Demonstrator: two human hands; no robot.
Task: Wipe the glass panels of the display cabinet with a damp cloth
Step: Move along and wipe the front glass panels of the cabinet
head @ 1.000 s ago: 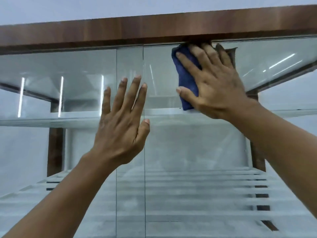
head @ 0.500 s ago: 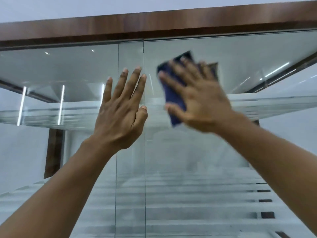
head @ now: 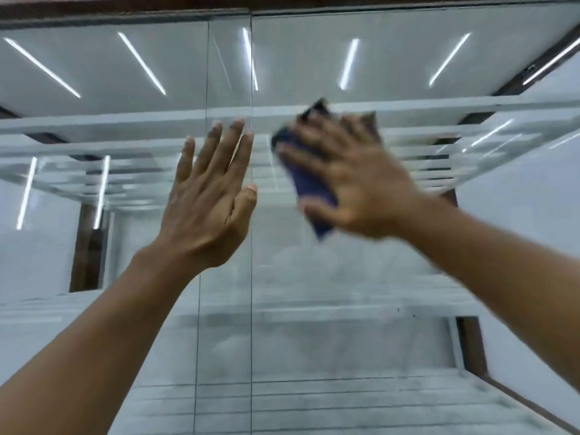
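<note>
Head view: straight fingers (head: 307, 157) of our right hand (head: 367, 189) press the cloth (head: 310, 189) onto the glass panel (head: 345, 309); hazy glass lies below them; left hand (head: 207, 196) flat, empty.

two bare forearms, uncovered all the way to the frame edge: the left forearm (head: 103, 340) comes in from 7 o'clock, the right forearm (head: 502, 271) from 4 o'clock. the left hand (head: 207, 202), seen sharp from the back, shows short trimmed nails, creased knuckles and faint tendon ridges. the right hand (head: 354, 180), at 2 o'clock of it, is smeared by blur, its detail unreadable.
</note>
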